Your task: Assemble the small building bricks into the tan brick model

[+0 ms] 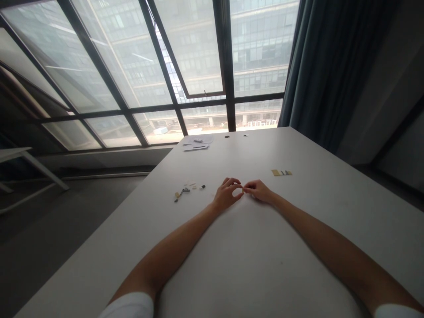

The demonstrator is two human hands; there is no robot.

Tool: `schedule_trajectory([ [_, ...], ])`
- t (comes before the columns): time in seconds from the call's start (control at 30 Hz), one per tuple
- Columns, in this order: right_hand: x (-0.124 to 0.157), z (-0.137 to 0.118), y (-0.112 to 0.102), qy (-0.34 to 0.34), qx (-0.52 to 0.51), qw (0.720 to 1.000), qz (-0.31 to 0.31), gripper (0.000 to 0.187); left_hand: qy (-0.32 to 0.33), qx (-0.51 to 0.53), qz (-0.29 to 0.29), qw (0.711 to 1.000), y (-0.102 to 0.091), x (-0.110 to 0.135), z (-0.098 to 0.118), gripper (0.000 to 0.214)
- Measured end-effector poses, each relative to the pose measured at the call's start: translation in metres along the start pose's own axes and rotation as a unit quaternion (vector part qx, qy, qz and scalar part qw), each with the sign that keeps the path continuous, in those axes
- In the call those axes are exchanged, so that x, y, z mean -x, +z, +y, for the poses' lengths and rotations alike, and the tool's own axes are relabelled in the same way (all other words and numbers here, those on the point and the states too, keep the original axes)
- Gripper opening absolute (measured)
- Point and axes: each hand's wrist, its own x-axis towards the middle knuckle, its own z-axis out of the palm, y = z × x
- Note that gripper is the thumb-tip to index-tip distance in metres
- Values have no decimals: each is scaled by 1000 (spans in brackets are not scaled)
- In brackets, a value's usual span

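Note:
Both my arms reach out over a white table (pixel 298 229). My left hand (pixel 227 194) and my right hand (pixel 259 191) meet fingertip to fingertip at the table's middle. Each hand is closed in a pinch, and a tiny piece seems to sit between the two pinches; it is too small to name. Left of my left hand lie several small parts (pixel 187 190), some dark, some pale. A small tan and grey strip (pixel 281 172) lies beyond my right hand.
White paper sheets (pixel 198 143) with a small object on top lie near the table's far edge, with two tiny dark bits (pixel 227 136) beside them. A large window stands behind, a dark curtain (pixel 318 75) at right, another white table (pixel 20 154) at far left.

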Motion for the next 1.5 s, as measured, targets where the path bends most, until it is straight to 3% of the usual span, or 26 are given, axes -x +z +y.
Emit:
schedule_trajectory([
  [0.77,-1,2,0,-7,-6,1000,6,37,-1,7,2,1000,0,0,0,19],
  [1.17,0,1,1,-31,34,999,-3,33,-29,-6,41,999,-1,-1,-1,12],
  [1.4,1,0,1,-26,13,1000,-1,35,-24,-9,13,1000,1,1,-9,26],
  [1.5,1,0,2,-27,10,1000,-1,33,-19,-10,7,1000,1,1,-11,20],
])
